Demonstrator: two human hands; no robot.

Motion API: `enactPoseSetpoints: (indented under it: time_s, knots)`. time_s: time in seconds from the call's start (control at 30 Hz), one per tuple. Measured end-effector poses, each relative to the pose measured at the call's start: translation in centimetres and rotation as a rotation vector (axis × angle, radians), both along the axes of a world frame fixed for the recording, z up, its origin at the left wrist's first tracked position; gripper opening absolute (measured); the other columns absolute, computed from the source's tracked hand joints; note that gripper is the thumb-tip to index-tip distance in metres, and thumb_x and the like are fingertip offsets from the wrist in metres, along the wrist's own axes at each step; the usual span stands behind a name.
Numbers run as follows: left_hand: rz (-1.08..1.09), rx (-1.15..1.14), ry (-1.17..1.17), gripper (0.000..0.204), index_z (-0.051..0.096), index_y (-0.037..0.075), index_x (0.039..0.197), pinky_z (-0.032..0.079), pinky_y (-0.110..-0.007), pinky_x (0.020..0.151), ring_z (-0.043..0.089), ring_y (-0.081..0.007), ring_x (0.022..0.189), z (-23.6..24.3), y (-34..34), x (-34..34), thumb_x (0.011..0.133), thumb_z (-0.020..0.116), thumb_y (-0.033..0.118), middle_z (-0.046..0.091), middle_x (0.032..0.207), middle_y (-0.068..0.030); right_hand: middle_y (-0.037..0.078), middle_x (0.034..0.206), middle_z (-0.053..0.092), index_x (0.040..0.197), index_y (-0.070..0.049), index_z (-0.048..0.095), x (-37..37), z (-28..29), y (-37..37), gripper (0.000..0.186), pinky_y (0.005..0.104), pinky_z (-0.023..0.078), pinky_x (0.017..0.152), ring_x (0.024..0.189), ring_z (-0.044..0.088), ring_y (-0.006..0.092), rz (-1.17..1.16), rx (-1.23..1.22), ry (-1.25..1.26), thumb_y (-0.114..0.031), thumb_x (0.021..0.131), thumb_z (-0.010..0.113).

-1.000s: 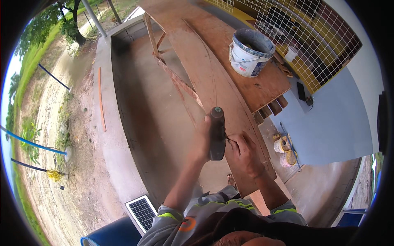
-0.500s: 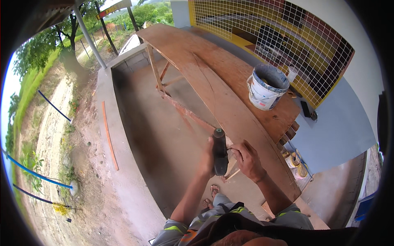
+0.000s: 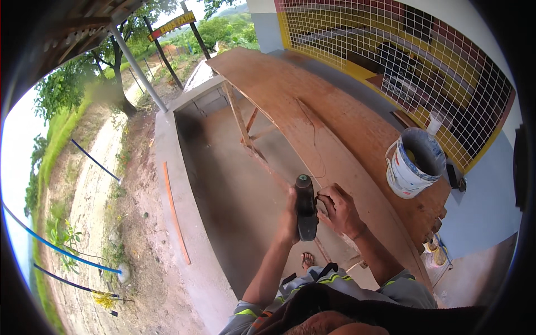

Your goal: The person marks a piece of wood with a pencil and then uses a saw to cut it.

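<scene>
Upright in my left hand (image 3: 291, 218) is a black chalk line reel (image 3: 305, 204), long and rounded, with a green spot on its top end. The fingers wrap its left side. Against its right side, my right hand (image 3: 341, 211) pinches what looks like the small crank; the fingers partly hide it. A thin dark string (image 3: 316, 137) lies in a loose curve over the reddish-brown wooden board (image 3: 268, 92) in front of me, trailing towards the reel. Both hands are above the board's near left edge.
A paint-smeared white bucket (image 3: 410, 173) stands on the board at the right, before a yellow-framed wire grille (image 3: 402, 61). Wooden trestle legs (image 3: 237, 114) support the board. A low concrete wall (image 3: 184, 223) runs along the left, with a thin wooden strip (image 3: 175, 215) on top.
My view has shifted, so the board and bucket sit further right. Both hands keep their hold on the reel, and the right fingers have shifted slightly at its side.
</scene>
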State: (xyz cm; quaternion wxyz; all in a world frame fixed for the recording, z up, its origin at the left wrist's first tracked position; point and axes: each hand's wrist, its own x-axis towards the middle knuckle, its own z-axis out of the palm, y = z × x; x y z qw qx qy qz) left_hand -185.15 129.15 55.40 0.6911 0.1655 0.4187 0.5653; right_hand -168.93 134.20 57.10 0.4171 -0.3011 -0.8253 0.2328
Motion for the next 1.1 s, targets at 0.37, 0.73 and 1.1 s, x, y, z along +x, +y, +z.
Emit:
enactPoseSetpoints:
  time_s: [0.37,0.73,1.1]
  knots:
    - [-0.079,0.021,0.058,0.066,0.057,0.005,0.115,0.054,-0.035,0.063,0.062,-0.0212,0.073,-0.9,15.5,-11.0,0.097,0.041,0.066,0.062,0.090,-0.0105,0.016,0.089,0.059,0.096,0.000,0.058,-10.9,-0.1,13.6,0.011,0.0435,0.050,0.072,0.083,0.061,0.0361,-0.113,-0.016,0.025,0.002,0.086,0.063]
    - [-0.268,-0.014,0.014,0.063,0.059,0.005,0.110,0.053,-0.033,0.059,0.060,-0.0203,0.064,-0.3,30.1,-22.6,0.097,0.042,0.064,0.061,0.080,-0.0086,0.019,0.090,0.058,0.100,0.001,0.057,-22.4,0.9,24.4,0.011,0.0420,0.048,0.073,0.085,0.060,0.0389,-0.344,-0.020,-0.078,0.004,0.090,0.056]
    - [-0.515,0.035,0.042,0.062,0.059,0.004,0.114,0.053,-0.032,0.057,0.061,-0.0193,0.068,-0.4,40.2,-26.8,0.099,0.042,0.062,0.064,0.090,-0.0092,0.020,0.089,0.059,0.099,0.000,0.057,-25.9,-0.2,31.1,0.007,0.0446,0.047,0.071,0.084,0.059,0.0415,-0.513,-0.129,-0.093,0.000,0.092,0.057]
